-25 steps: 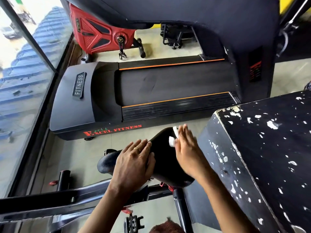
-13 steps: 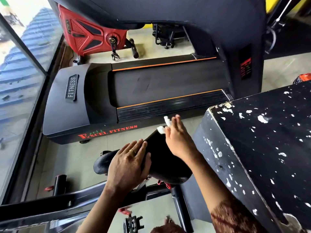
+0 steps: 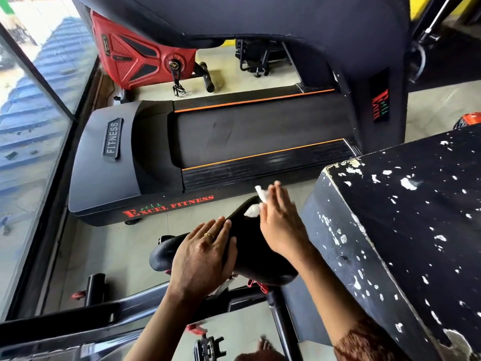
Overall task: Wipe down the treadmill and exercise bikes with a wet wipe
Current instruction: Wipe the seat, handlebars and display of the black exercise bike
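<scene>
Wipe [image 3: 253, 210] slid up saddle [image 3: 250, 246], right fingers [image 3: 279, 201] flat, left fingers [image 3: 216, 227] spread, chipped box [image 3: 403, 217] beside

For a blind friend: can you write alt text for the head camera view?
A person's right hand presses a white wet wipe against a black exercise bike saddle, while the left hand rests flat on it. A black treadmill lies beyond.

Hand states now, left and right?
Left hand: open, flat on the bike seat.
Right hand: open, straight fingers pressing the wipe onto it.
</scene>
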